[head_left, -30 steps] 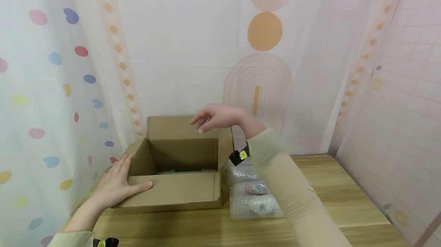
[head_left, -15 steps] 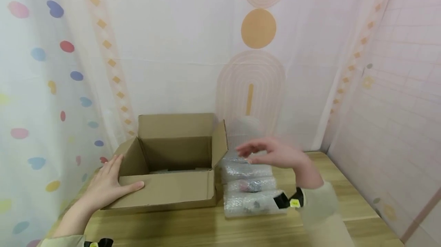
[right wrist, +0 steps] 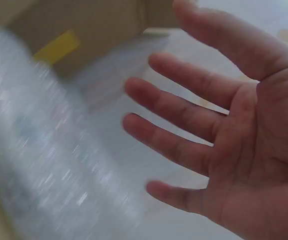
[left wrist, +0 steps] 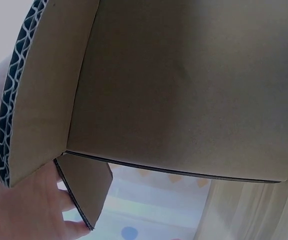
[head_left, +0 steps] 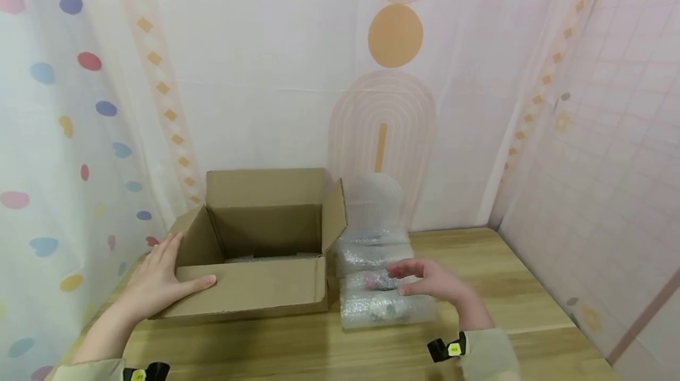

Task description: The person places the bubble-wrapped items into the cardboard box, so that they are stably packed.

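right hand (head_left: 432, 283) open above bubble-wrapped parcels (head_left: 378, 286)

Soft, bright, even light.
Bubble wrap (right wrist: 48, 165) left of the right hand (right wrist: 234, 135) is blurry.

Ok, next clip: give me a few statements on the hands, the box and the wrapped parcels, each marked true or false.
1. The left hand rests flat on the cardboard box. True.
2. The right hand grips a bubble-wrapped parcel. False: its fingers are spread open and hold nothing, above the bubble-wrapped parcels.
3. The box flaps are closed. False: they stand open.
4. The parcels lie on the wooden table, to the right of the box. True.
5. The parcels are stacked inside the box. False: they lie outside it, beside its right wall.
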